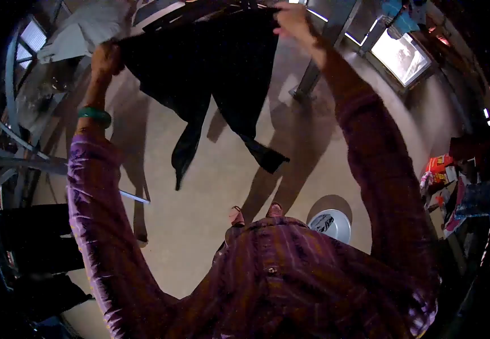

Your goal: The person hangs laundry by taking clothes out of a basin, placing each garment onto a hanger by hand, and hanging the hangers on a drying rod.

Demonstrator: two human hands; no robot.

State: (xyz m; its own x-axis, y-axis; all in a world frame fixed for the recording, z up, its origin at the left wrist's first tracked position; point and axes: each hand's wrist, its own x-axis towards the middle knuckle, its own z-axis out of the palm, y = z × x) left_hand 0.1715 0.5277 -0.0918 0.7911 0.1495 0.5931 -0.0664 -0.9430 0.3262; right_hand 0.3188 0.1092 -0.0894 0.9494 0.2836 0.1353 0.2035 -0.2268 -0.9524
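Observation:
Black trousers (211, 62) hang spread out in front of me, their two legs dangling apart over the floor. My left hand (106, 59), with a green bangle on its wrist, is closed on one upper corner. My right hand (297, 24) pinches the opposite upper corner at the top of the view. The upper edge is stretched between both hands, and the dark fabric hides its details.
A white bucket (344, 227) with something dark inside stands on the floor by my feet. Metal frames (24, 164) line the left side, with white cloth (89, 37) above. A post (315, 70) rises beyond the trousers. Red packaging (440, 168) lies among clutter at right.

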